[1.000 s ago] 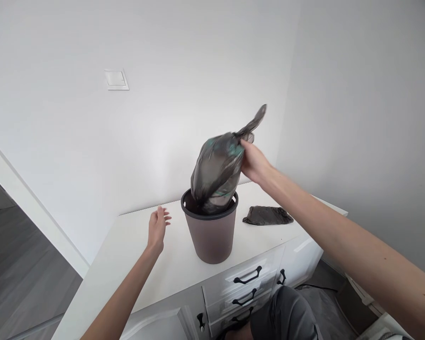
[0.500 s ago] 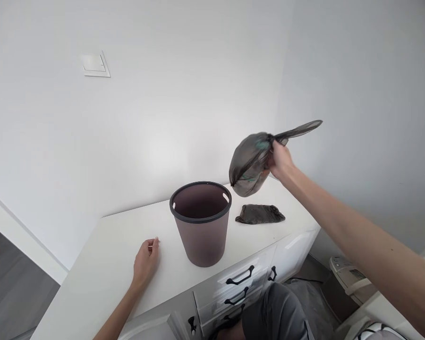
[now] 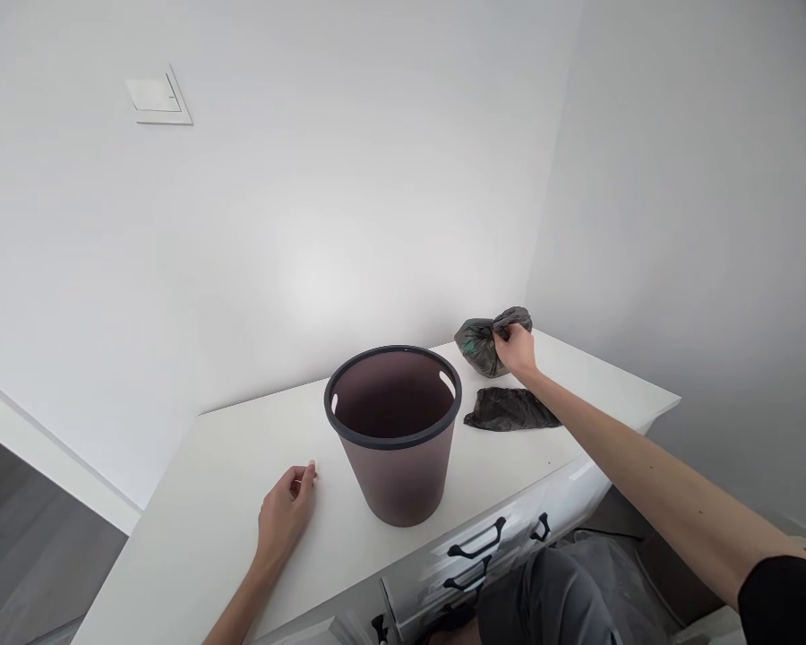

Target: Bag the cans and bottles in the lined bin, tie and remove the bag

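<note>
A brown plastic bin (image 3: 396,466) with a dark rim stands empty on the white cabinet top (image 3: 215,511). My right hand (image 3: 516,349) grips the tied neck of a full dark trash bag (image 3: 480,344), which rests on the cabinet top at the back, near the wall. A folded dark bag (image 3: 510,409) lies flat just in front of it. Left of the bin, my left hand (image 3: 285,512) rests on the surface with its fingers loosely curled and nothing in them.
White walls meet in a corner behind the cabinet. A light switch (image 3: 154,97) is on the left wall. Drawers with black handles (image 3: 478,538) run along the cabinet front, above my grey-clad leg (image 3: 557,591). Grey floor lies at far left.
My right hand lifted the full bag out of the bin, swung it right and set it down at the back of the cabinet. My left hand dropped onto the surface.
</note>
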A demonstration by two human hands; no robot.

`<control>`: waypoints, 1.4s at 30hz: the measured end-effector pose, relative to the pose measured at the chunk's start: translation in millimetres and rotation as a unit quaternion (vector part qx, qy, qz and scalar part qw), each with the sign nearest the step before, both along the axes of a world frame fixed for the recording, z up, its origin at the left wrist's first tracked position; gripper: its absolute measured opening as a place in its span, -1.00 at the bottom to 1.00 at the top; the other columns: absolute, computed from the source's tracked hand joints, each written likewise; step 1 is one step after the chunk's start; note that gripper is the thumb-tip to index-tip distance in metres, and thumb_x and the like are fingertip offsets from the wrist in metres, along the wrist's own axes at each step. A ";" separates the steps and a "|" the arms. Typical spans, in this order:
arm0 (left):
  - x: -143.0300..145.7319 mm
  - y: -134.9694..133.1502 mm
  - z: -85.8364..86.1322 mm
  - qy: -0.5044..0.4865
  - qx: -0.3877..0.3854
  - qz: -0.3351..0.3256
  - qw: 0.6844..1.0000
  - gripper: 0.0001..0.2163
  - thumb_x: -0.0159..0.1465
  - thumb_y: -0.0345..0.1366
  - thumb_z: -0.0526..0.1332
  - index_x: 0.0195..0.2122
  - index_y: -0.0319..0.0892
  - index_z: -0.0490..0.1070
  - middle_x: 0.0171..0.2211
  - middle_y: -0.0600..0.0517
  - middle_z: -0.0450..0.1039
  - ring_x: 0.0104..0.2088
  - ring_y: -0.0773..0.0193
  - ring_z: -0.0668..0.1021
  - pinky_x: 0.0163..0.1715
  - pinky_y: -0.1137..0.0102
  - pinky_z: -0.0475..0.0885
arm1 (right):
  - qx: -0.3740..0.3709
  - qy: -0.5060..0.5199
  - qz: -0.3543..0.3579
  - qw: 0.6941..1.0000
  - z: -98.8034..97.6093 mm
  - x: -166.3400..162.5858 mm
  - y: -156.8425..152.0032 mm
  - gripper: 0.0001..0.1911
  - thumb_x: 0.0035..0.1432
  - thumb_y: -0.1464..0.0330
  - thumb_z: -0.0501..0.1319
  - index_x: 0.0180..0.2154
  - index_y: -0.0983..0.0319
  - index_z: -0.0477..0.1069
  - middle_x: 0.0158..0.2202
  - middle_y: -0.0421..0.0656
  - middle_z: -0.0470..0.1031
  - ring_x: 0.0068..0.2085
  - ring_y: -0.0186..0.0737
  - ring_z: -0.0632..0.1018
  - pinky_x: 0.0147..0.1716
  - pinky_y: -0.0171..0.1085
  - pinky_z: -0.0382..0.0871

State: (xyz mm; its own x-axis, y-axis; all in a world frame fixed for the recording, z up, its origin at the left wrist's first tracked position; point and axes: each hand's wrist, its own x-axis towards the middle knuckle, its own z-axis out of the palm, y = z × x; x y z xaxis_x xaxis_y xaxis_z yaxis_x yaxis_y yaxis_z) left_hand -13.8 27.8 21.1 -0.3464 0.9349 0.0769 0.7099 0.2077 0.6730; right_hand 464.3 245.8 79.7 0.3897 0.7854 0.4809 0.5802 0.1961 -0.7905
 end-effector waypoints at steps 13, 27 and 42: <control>5.4 -2.2 3.9 0.015 -0.005 0.003 1.000 -0.51 0.34 0.23 0.01 -0.34 -0.04 0.49 -0.41 0.05 0.54 -0.37 0.14 0.53 -0.31 0.31 0.34 | -0.138 -0.105 0.061 0.983 -55.7 -80.8 -25.4 -0.73 0.25 0.23 0.26 -0.07 0.18 0.57 -0.01 0.04 0.60 -0.06 0.06 0.59 -0.16 -0.15 0.40; 2.9 -2.2 -1.8 0.024 0.026 -0.016 0.999 -0.50 0.33 0.24 0.01 -0.32 -0.05 0.50 -0.37 0.03 0.59 -0.37 0.13 0.56 -0.31 0.30 0.36 | 0.032 -0.118 0.048 0.991 -87.6 -91.4 -98.5 -0.46 0.18 0.19 0.25 0.14 0.22 0.25 0.07 0.09 0.36 0.08 0.12 0.44 0.03 0.02 0.38; -3.5 3.9 -9.4 0.023 0.029 -0.021 0.999 -0.53 0.33 0.22 0.04 -0.31 -0.05 0.52 -0.28 0.02 0.63 -0.30 0.13 0.58 -0.30 0.33 0.37 | -0.110 -0.048 0.184 0.976 -127.1 -100.0 -132.7 -0.93 0.07 0.40 0.17 -0.37 0.13 0.28 -0.44 -0.27 0.50 -0.40 -0.22 0.51 -0.38 -0.30 0.25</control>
